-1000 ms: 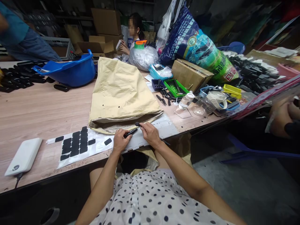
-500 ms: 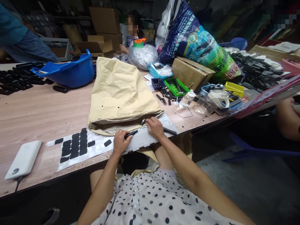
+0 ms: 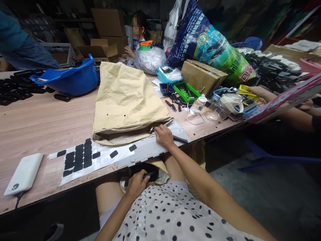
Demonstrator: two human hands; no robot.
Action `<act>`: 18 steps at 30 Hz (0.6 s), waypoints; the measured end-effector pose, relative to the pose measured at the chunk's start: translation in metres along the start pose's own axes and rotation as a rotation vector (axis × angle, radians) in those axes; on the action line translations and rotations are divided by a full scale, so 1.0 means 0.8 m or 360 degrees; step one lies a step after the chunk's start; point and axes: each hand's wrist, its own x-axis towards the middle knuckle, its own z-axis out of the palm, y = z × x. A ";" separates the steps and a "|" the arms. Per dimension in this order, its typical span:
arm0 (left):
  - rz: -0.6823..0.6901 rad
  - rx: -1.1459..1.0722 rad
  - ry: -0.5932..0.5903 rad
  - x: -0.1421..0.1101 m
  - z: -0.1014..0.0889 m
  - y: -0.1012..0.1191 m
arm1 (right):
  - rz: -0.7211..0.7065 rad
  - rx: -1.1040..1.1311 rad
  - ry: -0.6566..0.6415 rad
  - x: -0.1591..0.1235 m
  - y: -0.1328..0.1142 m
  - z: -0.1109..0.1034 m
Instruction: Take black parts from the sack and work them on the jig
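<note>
So my left hand (image 3: 136, 183) is down by my lap, fingers pinching a small black piece (image 3: 147, 175), right over the mouth of a pale bag (image 3: 164, 175) between my legs. Can't tell if the piece touches the bag.

Up at the table (image 3: 45, 124) edge there's a grey board (image 3: 147, 151), and my right hand (image 3: 164, 135) has its fingers closed round what looks like a hammer (image 3: 180, 139), close to its metal head. I'd call this a handling step, no striking, left side doing the work. Next move wants loose left fingers that don't snag the rim, and a steady right.

Left of the board, black pads (image 3: 79, 157) sit on a white sheet (image 3: 105, 162), with a white power bank (image 3: 24, 174) beyond its end. Further back: a big tan sack (image 3: 127, 100), a green tray (image 3: 187, 92), a blue basin (image 3: 72, 78), and another person's hand (image 3: 129, 52) way behind.
</note>
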 end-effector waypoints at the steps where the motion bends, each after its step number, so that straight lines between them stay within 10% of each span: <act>1: -0.0068 0.0070 -0.0002 0.004 0.003 -0.007 | 0.0001 -0.0002 0.0004 0.000 0.000 0.001; 9: 0.0054 -0.0293 -0.0166 0.030 -0.060 0.029 | 0.0002 -0.0009 0.0027 -0.001 0.000 0.006; 14: 0.0045 0.0010 0.0830 0.121 -0.112 0.050 | -0.0001 -0.0018 0.0026 -0.002 -0.001 0.006; 18: -0.0031 0.0285 0.1159 0.205 -0.129 0.038 | -0.0006 -0.0026 0.0018 -0.003 -0.002 0.003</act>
